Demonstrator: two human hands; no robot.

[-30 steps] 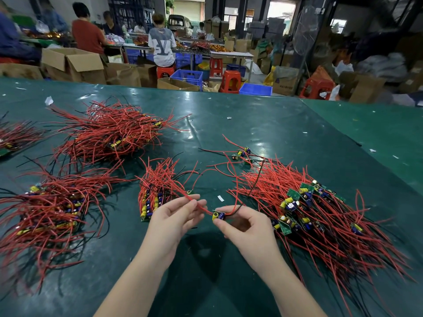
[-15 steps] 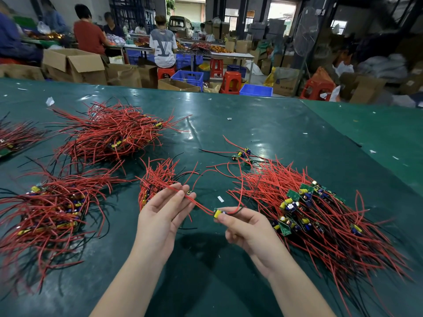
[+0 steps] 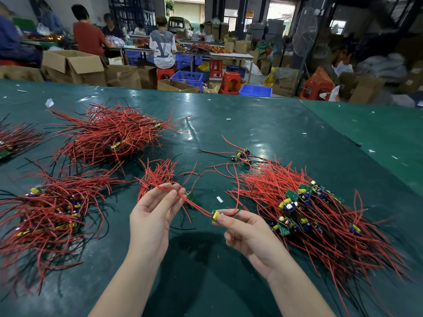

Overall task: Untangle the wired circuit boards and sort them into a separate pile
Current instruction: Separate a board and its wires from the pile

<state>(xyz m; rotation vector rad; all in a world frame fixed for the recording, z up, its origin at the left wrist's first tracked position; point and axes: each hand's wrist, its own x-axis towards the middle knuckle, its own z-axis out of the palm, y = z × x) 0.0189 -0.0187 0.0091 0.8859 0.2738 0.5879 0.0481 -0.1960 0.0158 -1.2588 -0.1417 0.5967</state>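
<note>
Setting: workshop floor with brown cardboard boxes (image 3: 73, 65), red plastic stools (image 3: 230, 82) and blue plastic crates (image 3: 187, 78) stood beyond a glossy dark green table cover (image 3: 286, 133); several people sat at far benches.
Left hand: the left hand (image 3: 152, 216) was raised above the cover, palm toward the camera, its thumb and fingertips (image 3: 182, 193) pinching thin red wire leads (image 3: 196, 205).
Right hand: the right hand (image 3: 246, 234) pinched a small green circuit board with a yellow capacitor (image 3: 215, 215) between thumb and forefinger; the other fingers were loosely curled.
Link: the red leads ran taut from the left fingertips down to the held board, both lifted clear of the cover.
Tangled heap: a large mound of red-wired green boards (image 3: 309, 209) lay just right of the right hand.
Small pile: a little bundle of wired boards (image 3: 158, 177) lay behind the left hand.
Other piles: a bigger sorted bundle (image 3: 45, 213) sat at the left, another red bundle (image 3: 112, 133) farther back.
Stray board: one loose wired board (image 3: 240, 154) lay near the heap's far edge.
</note>
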